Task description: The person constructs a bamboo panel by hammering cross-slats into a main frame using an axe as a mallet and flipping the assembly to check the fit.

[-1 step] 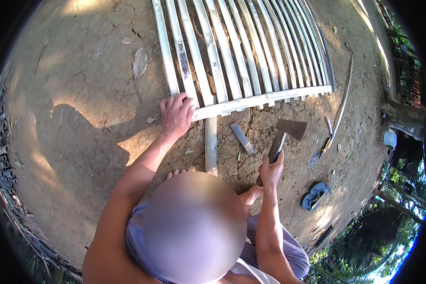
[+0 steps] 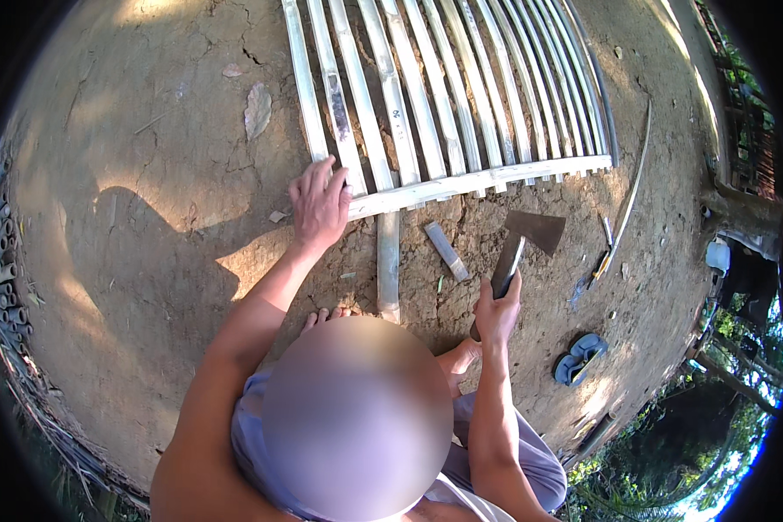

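A panel of pale bamboo slats [image 2: 413, 104] stretches away in front of me, joined at its near end by a light crossbar [image 2: 478, 184]. My left hand [image 2: 320, 207] is at the near left corner, its fingers curled over the end of the outermost slat and the crossbar. In my right hand [image 2: 498, 309] is a hatchet [image 2: 535, 230], gripped by its dark handle with the head up and the blade to the right. A flat bamboo strip [image 2: 389, 261] passes under the crossbar toward my feet. Beside it lies a short piece of split bamboo [image 2: 446, 252].
A knife-like tool with an orange part [image 2: 600, 265] rests on the cracked dirt at right, near a long thin bamboo strip [image 2: 632, 187]. Dark sandals [image 2: 580, 359] lie right of my knee. Bamboo tubes [image 2: 2, 287] are stacked at the far left edge.
My left hand and the panel's near left corner have shifted slightly left. The hatchet head has tilted a little up and to the left.
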`<action>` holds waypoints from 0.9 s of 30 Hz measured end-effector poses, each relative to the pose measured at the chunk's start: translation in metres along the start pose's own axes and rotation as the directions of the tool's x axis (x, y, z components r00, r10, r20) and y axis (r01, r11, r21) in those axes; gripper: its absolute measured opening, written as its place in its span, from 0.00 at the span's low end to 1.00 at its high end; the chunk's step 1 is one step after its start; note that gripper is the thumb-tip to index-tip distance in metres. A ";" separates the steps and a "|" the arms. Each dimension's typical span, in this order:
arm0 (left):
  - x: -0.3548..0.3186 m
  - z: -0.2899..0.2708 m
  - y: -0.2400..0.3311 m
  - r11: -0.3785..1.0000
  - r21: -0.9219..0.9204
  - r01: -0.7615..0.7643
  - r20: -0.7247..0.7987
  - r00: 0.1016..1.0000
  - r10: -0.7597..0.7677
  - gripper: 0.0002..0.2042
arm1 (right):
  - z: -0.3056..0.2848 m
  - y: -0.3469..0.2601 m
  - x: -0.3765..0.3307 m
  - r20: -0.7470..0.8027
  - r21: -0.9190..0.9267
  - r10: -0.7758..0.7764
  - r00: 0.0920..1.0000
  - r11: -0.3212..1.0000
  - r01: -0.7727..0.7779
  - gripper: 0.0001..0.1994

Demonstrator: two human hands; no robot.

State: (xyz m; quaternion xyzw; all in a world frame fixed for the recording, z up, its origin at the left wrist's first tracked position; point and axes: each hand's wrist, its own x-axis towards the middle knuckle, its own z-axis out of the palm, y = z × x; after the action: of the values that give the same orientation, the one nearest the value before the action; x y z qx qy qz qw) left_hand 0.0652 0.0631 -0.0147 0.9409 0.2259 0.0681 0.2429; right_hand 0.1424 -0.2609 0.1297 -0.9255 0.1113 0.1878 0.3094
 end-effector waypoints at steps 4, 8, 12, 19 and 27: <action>0.004 0.005 0.005 0.994 0.062 0.090 0.073 0.993 -0.095 0.24 | 0.040 -0.049 -0.027 -0.039 -0.033 -0.518 0.855 0.855 0.517 0.28; 0.004 0.009 0.003 0.995 0.038 0.090 0.010 0.996 -0.091 0.26 | 0.088 -0.056 -0.031 0.413 -0.313 -0.408 0.815 0.776 0.547 0.20; 0.010 0.013 -0.002 0.978 0.008 0.211 0.022 0.977 -0.211 0.26 | 0.080 -0.061 -0.032 0.544 -0.194 -0.259 0.798 0.887 0.420 0.24; 0.014 -0.019 0.021 0.976 0.075 -0.205 0.197 0.962 0.187 0.27 | 0.031 0.015 0.004 -0.045 -0.063 -0.110 0.993 0.992 0.108 0.24; 0.038 -0.020 0.024 0.929 -0.076 -0.361 0.359 0.860 0.363 0.25 | 0.067 0.026 0.001 -0.021 -0.437 -0.466 0.885 0.800 0.411 0.30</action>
State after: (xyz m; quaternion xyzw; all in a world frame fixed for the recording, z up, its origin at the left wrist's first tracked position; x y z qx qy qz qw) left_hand 0.1041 0.0704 0.0155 0.9617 -0.0045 -0.0636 0.2666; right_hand 0.1162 -0.2401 0.0658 -0.9804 -0.1296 0.0710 0.1302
